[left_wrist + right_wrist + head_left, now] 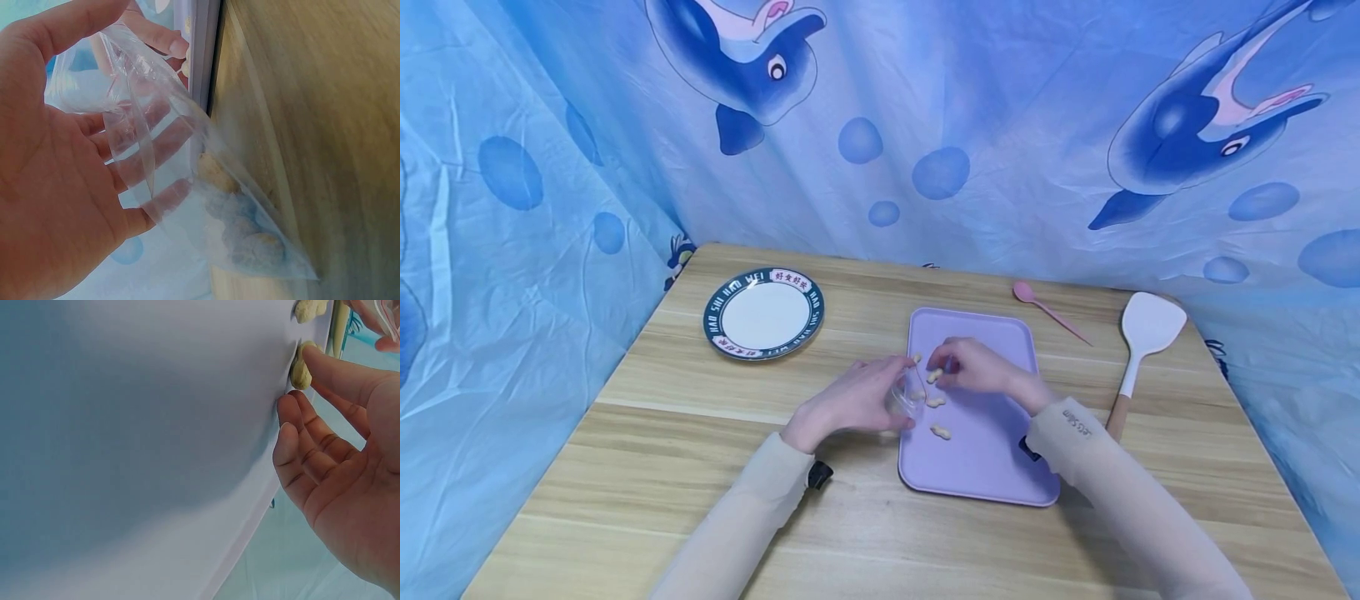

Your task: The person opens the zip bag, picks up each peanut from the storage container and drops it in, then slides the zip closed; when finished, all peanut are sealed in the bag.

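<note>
My left hand (867, 397) holds a clear plastic bag (147, 119) by its upper part, at the left edge of the purple tray (988, 458). Several peanuts (250, 240) lie bunched in the bag's lower corner. Over the tray, my right hand (976, 367) pinches a peanut (301, 374) between thumb and index finger, its other fingers loosely bent. More unshelled peanuts lie on the tray's left side, among them a peanut (941, 432) toward the front and another peanut (936, 403) nearer the bag.
A white plate (767, 317) with a dark green patterned rim sits at the back left of the wooden table (662, 492). Behind the tray, to the right, lies a small pink spoon (1052, 315). The white spatula (1150, 325) with a wooden handle is partly behind my right sleeve.
</note>
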A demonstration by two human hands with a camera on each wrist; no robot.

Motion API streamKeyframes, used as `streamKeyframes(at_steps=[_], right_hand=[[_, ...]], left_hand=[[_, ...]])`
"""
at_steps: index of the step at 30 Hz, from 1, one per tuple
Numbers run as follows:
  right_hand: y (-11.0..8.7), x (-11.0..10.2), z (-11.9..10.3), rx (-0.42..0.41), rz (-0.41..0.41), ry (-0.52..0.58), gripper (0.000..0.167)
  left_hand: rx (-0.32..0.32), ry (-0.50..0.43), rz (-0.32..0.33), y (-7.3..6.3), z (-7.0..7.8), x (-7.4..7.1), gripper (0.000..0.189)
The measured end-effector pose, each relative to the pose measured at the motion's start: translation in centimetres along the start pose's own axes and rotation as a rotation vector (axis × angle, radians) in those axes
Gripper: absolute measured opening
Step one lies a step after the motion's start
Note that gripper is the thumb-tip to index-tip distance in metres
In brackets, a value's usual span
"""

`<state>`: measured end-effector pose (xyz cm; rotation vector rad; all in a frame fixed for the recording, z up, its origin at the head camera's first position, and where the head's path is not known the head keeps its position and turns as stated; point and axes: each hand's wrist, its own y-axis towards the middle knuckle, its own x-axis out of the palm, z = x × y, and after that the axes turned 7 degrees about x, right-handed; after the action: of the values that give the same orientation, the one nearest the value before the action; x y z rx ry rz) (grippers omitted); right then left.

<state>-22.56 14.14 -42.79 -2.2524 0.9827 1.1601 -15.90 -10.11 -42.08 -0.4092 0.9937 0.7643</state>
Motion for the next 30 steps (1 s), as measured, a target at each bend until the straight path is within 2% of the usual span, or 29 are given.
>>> streamKeyframes(at_steps=[22,30], right_hand=[[0.23,0.47,-0.23,0.017,-0.017,-0.035,0.012],[-0.13,-0.29,-0.71,-0.005,0.024,-0.048,0.012]], left_hand=[[-0.001,-0.006,-0.001,-0.01,0.07,0.05,0.088],[0.004,-0.007,0.003,-0.02,-0.04,0.03,0.089]])
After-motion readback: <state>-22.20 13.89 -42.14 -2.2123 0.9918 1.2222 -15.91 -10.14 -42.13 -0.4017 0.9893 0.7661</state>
